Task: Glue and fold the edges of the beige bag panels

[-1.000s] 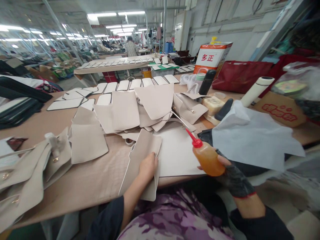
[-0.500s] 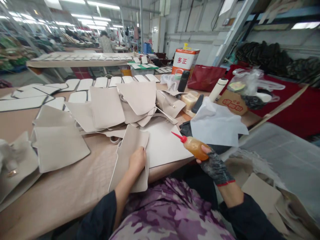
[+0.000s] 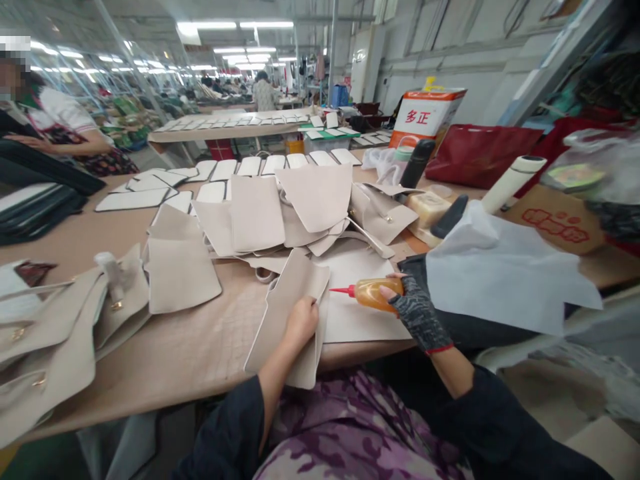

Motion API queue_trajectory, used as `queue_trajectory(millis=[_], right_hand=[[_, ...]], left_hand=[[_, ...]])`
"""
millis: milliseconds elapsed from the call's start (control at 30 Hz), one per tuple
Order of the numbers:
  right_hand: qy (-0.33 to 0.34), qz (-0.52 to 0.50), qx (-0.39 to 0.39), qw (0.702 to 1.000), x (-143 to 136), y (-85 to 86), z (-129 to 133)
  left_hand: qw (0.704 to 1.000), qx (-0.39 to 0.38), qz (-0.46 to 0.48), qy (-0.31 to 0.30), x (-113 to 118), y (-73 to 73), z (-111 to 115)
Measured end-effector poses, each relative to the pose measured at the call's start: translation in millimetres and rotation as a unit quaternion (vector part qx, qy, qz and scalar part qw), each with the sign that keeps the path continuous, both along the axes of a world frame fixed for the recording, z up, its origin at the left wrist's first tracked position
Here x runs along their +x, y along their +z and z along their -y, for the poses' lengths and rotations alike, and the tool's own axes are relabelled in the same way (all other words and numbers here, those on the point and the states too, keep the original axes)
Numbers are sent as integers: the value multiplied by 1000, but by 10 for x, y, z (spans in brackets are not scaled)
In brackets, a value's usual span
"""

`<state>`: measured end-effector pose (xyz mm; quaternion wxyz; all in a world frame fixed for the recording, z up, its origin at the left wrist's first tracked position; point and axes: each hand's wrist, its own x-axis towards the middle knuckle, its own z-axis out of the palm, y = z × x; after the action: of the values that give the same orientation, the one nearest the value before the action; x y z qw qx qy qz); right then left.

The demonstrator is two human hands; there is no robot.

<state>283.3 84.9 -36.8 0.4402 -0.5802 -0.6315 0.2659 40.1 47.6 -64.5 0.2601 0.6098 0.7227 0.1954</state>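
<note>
My left hand (image 3: 301,323) is closed on the edge of a beige bag piece (image 3: 281,307), which is tilted over the table's front edge. In a fingerless grey glove, my right hand (image 3: 417,307) grips a squeeze bottle (image 3: 376,293) of amber liquid. Its red nozzle (image 3: 344,290) points left, close to the right side of the bag piece. A pale flat sheet (image 3: 365,327) lies beneath the bottle. Just behind, more beige bag pieces (image 3: 257,217) are heaped, and a part with a gold clasp (image 3: 387,213) sits at their right.
White dark-edged panels (image 3: 223,171) lie in rows at the back. Beige bags (image 3: 75,333) stand at the left. White paper (image 3: 500,267), a black bottle (image 3: 417,163), a cream flask (image 3: 515,183) and a large can (image 3: 425,117) are on the right. A co-worker (image 3: 75,120) is at the far left.
My right hand has brought the bottle nearer the bag piece, its nozzle now almost level. The view has swung left, bringing a co-worker into sight. My left hand keeps its grip.
</note>
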Motion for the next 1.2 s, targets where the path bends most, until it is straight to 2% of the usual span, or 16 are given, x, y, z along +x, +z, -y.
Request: queue_trajectory(millis=[100,267,367,567,733,967,1200], right_hand=[[-6,59,17,998,-42,59,-99],[6,90,5,996,-98,193,-262],[17,119,23,992,-119,234,-358],[59,92,5,994,-116,158,-478],[56,100,7,993,-90,128,-525],[57,76,-4,995,-127,166,-538],[79,68,-26,994,-82,88,-456]], left_hand=[[1000,0,13,6,9,-16,1],[1000,-2,26,13,4,-13,-11],[999,-2,32,13,3,-4,-14],[999,-12,46,19,4,-20,-24],[998,-11,50,20,7,-20,-22],[999,-5,42,14,1,-21,-29],[999,3,38,9,1,-29,-20]])
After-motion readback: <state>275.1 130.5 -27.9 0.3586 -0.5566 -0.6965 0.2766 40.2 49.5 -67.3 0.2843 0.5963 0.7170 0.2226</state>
